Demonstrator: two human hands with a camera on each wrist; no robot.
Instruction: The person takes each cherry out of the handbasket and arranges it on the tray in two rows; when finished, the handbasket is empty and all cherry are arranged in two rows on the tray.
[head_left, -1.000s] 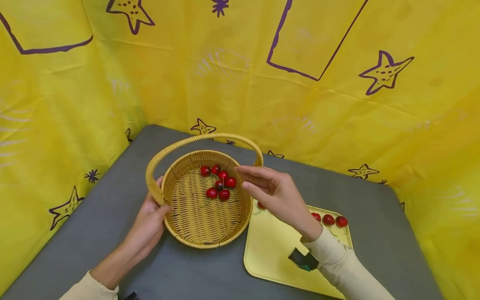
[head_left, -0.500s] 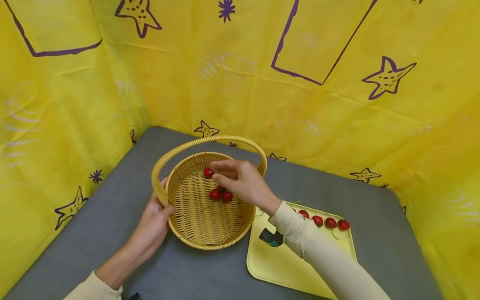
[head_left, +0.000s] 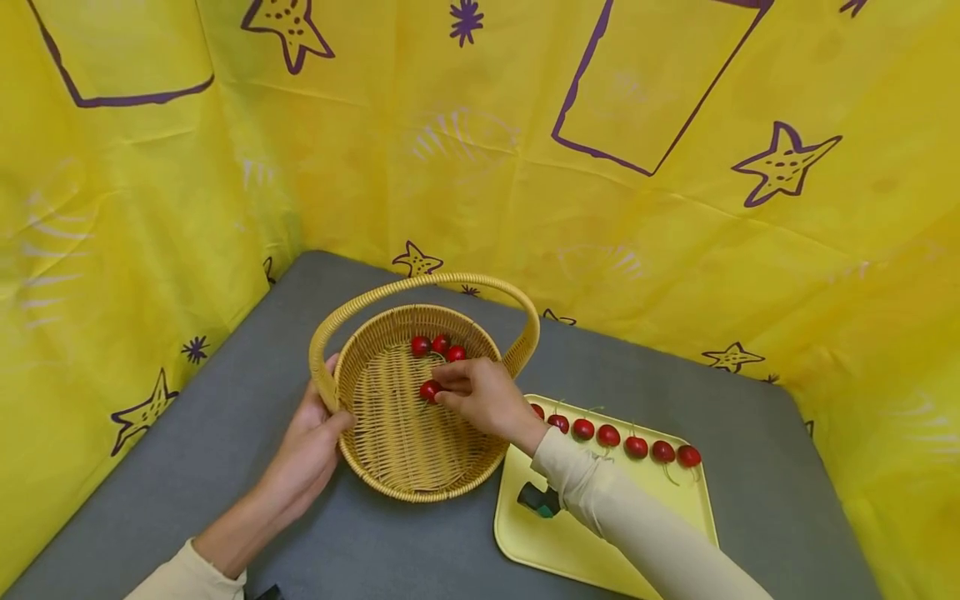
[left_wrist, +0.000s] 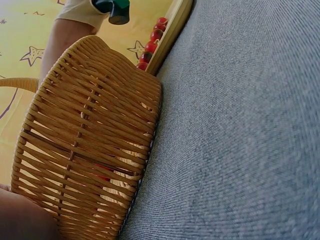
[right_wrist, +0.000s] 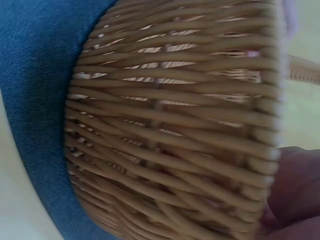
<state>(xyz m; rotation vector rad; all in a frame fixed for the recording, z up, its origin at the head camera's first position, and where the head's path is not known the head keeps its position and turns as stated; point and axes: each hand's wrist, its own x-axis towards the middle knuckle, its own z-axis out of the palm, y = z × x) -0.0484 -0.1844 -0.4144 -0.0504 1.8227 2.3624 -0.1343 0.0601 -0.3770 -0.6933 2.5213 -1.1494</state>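
My left hand [head_left: 303,442] grips the left side of a round wicker basket [head_left: 420,492], its thumb over the rim. Inside the basket my right hand [head_left: 483,396] reaches down, with fingertips and thumb at the right edge of a red cherry [head_left: 430,391]. Whether they pinch it does not show, and the hand covers part of the basket floor. Farther back in the basket lie more cherries [head_left: 421,346]. In the left wrist view the woven wall [left_wrist: 85,130] fills the left half. The right wrist view shows the basket's outer wall [right_wrist: 175,115] close up.
A pale yellow tray [head_left: 517,533] lies to the basket's right, with several stemmed cherries [head_left: 608,435] in a row along its far edge. The basket's handle [head_left: 420,279] arches over its back. Yellow printed cloth [head_left: 480,192] surrounds the grey table [head_left: 360,550].
My right hand has come from over the basket's right rim into the basket, then down from the back cherries to a nearer one. My left hand keeps its grip on the basket.
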